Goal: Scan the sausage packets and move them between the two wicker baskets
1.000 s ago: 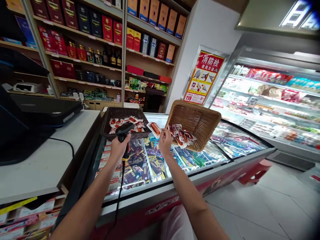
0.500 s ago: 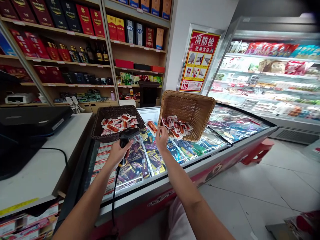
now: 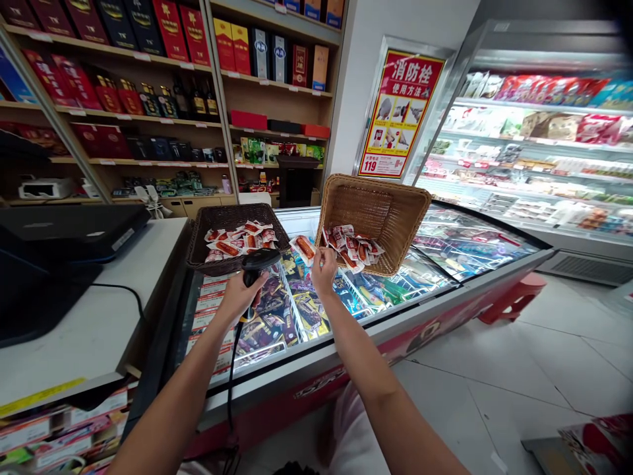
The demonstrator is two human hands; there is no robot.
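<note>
My left hand is wrapped round the handle of a black barcode scanner, whose cord hangs down in front of the freezer. Between the fingertips of my right hand is one wrapped sausage, held in the gap between two baskets. On the left, a dark brown wicker basket contains several wrapped sausages. The tan wicker basket on the right is tilted toward me, with more wrapped sausages gathered at its lower side.
Under the baskets, a glass-topped chest freezer holds ice cream packs. A counter with a black machine stands at left. Boxed bottles fill shelves behind. A red stool and lit refrigerated shelves are on the right.
The whole view has shifted slightly, moving the scene a little to the right. Both hands keep their grips, and the sausage stays between the baskets near the scanner.
</note>
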